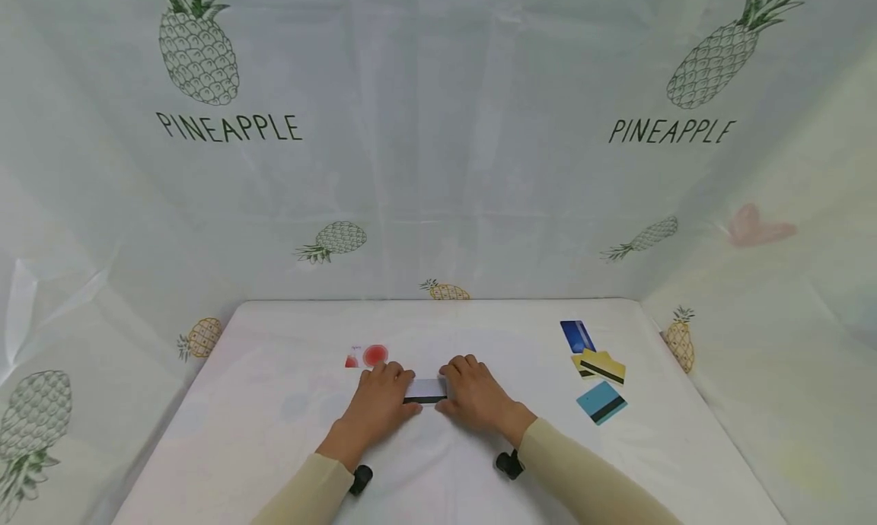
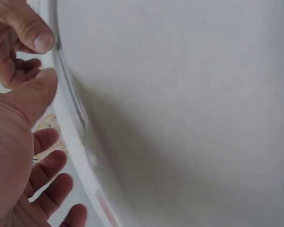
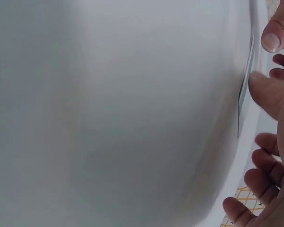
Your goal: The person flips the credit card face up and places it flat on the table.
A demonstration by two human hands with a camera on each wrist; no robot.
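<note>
Cloth (image 1: 438, 175), pale, pineapple print, hung at far, left and right. Counter (image 1: 240, 434), white-covered. Sleeves (image 1: 596, 475), beige, two, reaching in from the near side. Left hand (image 1: 377, 407), thumb and fingers bent round the left end of the white card (image 1: 425, 389), gripping it. Right hand (image 1: 476, 396), same grip, right end. Yellow cards (image 1: 606, 365), two, overlapping, at right. Teal card (image 1: 603, 403), black stripe, just nearer. Blue card (image 1: 575, 335), just farther. Red-and-white card (image 1: 374, 354), just beyond the left hand. White card, black stripe along its near side, mid-counter, between both hands.
</note>
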